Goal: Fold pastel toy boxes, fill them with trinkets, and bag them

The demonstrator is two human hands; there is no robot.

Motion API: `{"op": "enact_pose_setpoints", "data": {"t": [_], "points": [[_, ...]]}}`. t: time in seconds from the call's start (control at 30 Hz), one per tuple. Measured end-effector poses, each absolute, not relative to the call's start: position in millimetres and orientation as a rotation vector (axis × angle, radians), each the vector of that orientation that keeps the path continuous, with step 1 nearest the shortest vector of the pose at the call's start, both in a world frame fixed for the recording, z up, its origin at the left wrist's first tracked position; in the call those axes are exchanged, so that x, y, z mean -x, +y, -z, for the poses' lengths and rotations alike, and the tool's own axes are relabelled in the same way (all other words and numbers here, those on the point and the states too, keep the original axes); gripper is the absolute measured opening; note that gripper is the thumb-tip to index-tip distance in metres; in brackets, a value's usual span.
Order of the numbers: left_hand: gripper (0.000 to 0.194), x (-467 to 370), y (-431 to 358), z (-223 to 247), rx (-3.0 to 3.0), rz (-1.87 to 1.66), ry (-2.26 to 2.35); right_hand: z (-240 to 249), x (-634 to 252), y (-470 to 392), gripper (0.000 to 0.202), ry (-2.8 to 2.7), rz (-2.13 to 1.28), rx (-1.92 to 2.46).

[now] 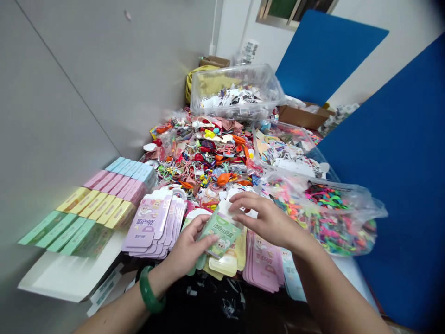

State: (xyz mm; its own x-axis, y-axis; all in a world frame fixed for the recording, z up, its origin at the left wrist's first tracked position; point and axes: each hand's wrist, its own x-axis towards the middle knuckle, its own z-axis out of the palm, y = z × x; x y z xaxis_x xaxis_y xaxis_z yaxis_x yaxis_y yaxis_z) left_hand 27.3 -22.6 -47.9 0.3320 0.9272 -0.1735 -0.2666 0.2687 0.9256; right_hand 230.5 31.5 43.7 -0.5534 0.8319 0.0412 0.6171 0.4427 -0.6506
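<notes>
"Grey wall (pixel 86 79) to my left, blue panel (pixel 399 181) to my right, and a heap of small, bright pieces (pixel 215 157) between them."

"And your hands?"

"My left hand (pixel 189 243) has its thumb and fingers clamped on a green carton (pixel 220 235), in front of the heap. My right hand (pixel 269 222) is bent loosely at the carton's top end; I can't tell whether its fingertips grip anything."

"How far along are you?"

"Partway, I'd judge. Boxes in green, yellow, pink and blue (pixel 104 199) stand in rows on my left, and they look made up. This one's top doesn't look closed."

"What's left?"

"Flat-looking purple cartons (pixel 149 227) lie beside those rows, with yellow cartons (pixel 225 263), pink cartons (pixel 262 264) and pale blue cartons (pixel 292 276) nearer my right arm. What's inside mine, I can't see."
</notes>
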Motion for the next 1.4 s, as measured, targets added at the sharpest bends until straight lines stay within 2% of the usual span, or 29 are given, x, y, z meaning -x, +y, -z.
{"op": "enact_pose_setpoints", "data": {"t": [0.17,0.33,0.5,0.57,0.77,0.93,1.0,1.1,1.27,1.4], "points": [[0.036,-2.9,-12.0,42.6,-0.917,-1.092,0.980,-24.7,-244.2,57.4,0.015,-2.075,-0.620,1.563],[0.036,16.9,-5.0,40.8,-0.897,-1.249,1.025,10.9,-227.6,71.1,0.016,-2.313,-0.542,1.797],[0.039,19.0,-6.1,39.3,-0.867,-1.224,1.037,38.9,-205.6,71.3,0.021,-2.385,-0.319,1.843],[0.039,19.4,-6.3,40.1,-0.871,-1.229,1.053,43.1,-205.4,74.2,0.018,-2.389,-0.252,1.850],[0.039,21.9,-4.6,39.5,-0.784,-1.230,1.002,23.1,-227.8,81.5,0.027,-2.208,-0.094,1.843],[0.038,15.9,-6.8,34.6,-0.560,-1.109,0.737,6.2,-223.8,52.6,0.018,-1.953,-0.235,1.444],[0.036,9.6,-9.0,34.4,-0.528,-1.054,0.673,8.1,-210.4,33.2,0.012,-2.004,-0.199,1.197],[0.033,0.5,-12.7,35.1,-0.541,-1.007,0.621,16.0,-191.0,9.7,0.017,-2.207,-0.097,0.929],[0.035,2.2,-15.9,36.9,-0.752,-1.000,0.573,23.8,-182.7,-3.5,0.021,-2.278,-0.048,0.733],[0.036,10.9,-15.9,39.8,-0.906,-0.960,0.665,19.6,-184.0,-5.5,0.027,-2.191,-0.358,0.801]]}}
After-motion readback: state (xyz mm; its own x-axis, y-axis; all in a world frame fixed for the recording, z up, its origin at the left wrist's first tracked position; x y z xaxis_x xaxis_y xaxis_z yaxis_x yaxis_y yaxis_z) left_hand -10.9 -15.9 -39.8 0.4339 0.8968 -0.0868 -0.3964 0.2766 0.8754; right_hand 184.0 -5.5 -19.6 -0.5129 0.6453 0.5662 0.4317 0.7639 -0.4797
